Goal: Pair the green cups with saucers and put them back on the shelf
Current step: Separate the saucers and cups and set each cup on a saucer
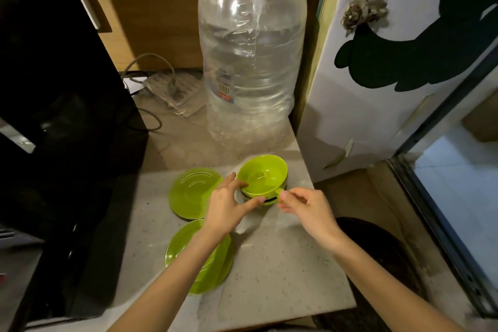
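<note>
A stack of green cups [262,175] stands on the speckled counter [283,264], near its right edge. My right hand [301,207] pinches the top cup's handle on the near right side. My left hand [229,205] wraps its thumb and fingers around the lower part of the stack. Left of the cups lies a green saucer [190,191]. A second green saucer [199,259] lies nearer to me, partly hidden by my left forearm; it may be a stack of two.
A big clear water bottle [250,56] wrapped in plastic stands just behind the cups. A black appliance [59,116] fills the left side. A power strip with cables [172,89] lies at the back. A white door [377,89] borders the counter on the right.
</note>
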Demonstrator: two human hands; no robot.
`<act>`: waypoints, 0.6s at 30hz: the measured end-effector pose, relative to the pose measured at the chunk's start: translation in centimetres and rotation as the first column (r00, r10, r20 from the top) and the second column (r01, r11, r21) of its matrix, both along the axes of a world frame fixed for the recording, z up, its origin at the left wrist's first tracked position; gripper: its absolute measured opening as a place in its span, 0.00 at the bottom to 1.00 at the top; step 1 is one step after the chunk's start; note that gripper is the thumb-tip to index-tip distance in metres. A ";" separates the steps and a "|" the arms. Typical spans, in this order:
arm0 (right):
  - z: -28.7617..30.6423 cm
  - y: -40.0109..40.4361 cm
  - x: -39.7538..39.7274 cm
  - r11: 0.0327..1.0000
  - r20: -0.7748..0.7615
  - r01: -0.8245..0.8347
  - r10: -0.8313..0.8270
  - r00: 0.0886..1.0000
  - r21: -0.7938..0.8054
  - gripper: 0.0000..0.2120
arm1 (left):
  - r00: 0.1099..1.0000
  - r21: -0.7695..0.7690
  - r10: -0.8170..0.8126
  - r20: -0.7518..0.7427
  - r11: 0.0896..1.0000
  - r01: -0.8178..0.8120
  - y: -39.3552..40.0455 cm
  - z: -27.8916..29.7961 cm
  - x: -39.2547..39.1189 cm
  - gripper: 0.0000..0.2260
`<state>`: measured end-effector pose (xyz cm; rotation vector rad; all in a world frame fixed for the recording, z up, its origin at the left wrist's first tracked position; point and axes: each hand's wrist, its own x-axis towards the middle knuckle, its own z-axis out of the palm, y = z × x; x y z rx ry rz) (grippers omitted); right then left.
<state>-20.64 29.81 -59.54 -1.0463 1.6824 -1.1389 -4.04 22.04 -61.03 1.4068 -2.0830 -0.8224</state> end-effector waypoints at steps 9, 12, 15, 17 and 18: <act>1.3 -3.0 3.0 0.991 0.149 -0.058 0.076 0.986 -0.123 0.09 | 0.979 -0.162 0.107 -0.174 0.977 -0.136 -1.3 2.6 3.4 0.22; 1.0 -4.1 5.1 0.987 0.206 -0.096 0.122 0.971 -0.130 0.08 | 0.970 -0.166 0.165 -0.176 0.967 -0.195 -1.5 2.6 5.3 0.22; 0.3 -4.9 7.1 0.984 0.209 -0.131 0.154 0.966 -0.123 0.08 | 0.957 -0.126 0.254 -0.143 0.954 -0.272 -1.3 1.8 7.1 0.23; -0.4 -5.2 8.1 0.982 0.203 -0.160 0.177 0.963 -0.100 0.06 | 0.947 -0.092 0.297 -0.126 0.947 -0.309 -1.2 1.0 8.3 0.23; -0.8 -5.3 8.5 0.981 0.205 -0.175 0.189 0.960 -0.083 0.05 | 0.942 -0.082 0.312 -0.123 0.943 -0.323 -1.2 0.6 8.8 0.23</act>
